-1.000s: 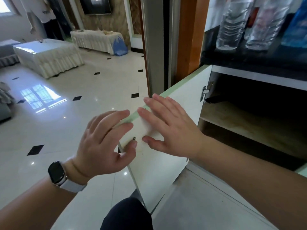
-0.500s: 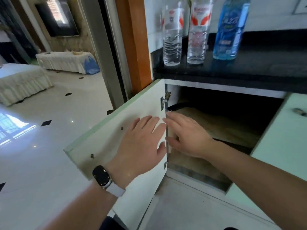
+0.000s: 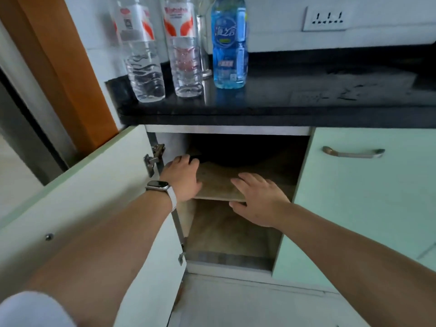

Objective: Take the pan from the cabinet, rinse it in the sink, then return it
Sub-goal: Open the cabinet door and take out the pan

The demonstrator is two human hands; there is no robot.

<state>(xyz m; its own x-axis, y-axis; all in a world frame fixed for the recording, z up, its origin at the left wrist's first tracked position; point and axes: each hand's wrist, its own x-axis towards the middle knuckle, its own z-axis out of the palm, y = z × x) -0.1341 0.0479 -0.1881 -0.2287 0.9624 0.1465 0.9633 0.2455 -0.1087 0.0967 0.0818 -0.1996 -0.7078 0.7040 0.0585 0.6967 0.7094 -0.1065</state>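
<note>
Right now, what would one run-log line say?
stage: hands inside open cabinet | left hand: open, over shelf | right hand: open, at shelf edge | pan: dark, at back, not held

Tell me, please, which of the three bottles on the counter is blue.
The rightmost bottle; the left bottle and middle bottle are clear with red-and-white labels.

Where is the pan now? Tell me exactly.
In the head view the pan is the dark round shape at the back of the upper shelf of the open cabinet, just beyond the left hand and under the black counter.
</note>
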